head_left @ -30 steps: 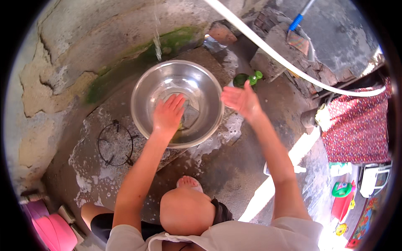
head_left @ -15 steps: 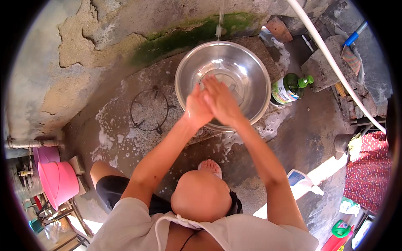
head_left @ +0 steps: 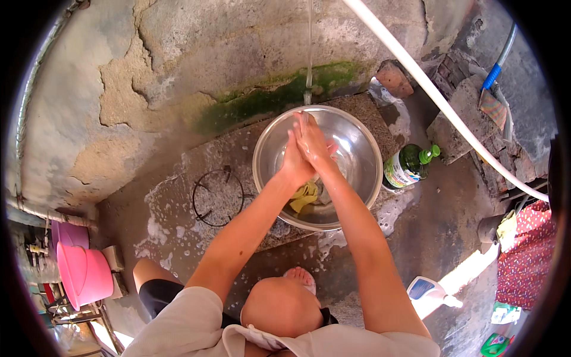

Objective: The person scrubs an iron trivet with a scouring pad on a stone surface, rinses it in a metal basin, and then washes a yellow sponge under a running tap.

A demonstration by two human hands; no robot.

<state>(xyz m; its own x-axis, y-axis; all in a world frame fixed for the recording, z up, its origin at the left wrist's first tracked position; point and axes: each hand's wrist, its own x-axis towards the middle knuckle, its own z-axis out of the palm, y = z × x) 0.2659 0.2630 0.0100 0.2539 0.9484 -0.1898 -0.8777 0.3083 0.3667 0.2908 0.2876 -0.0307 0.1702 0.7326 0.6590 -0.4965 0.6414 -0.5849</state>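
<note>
My two wet hands are pressed palm to palm over the far left part of a shiny metal basin (head_left: 367, 196). The fingers of my left hand (head_left: 295, 162) lie stretched out along the palm of my right hand (head_left: 311, 143), whose fingers are also straight. I see nothing held between them, though the touching palms are hidden. Just beyond my fingertips, a thin stream of water (head_left: 309, 56) runs down to the basin's far rim. Beneath my wrists, a crumpled yellow-green cloth (head_left: 304, 197) lies inside the basin, partly covered by my forearms.
The basin sits on a wet stone slab (head_left: 262, 134). Right of it stands a green bottle (head_left: 410, 163); left, a metal ring stand (head_left: 196, 199). A white hose (head_left: 443, 98) crosses the upper right. A white bottle (head_left: 429, 293) lies nearer, and a pink bucket (head_left: 89, 276) stands far left.
My joined hands have moved toward the basin's far rim, closer to the water stream. The yellow-green cloth now shows below them. The whole view has tilted, so the basin appears lower.
</note>
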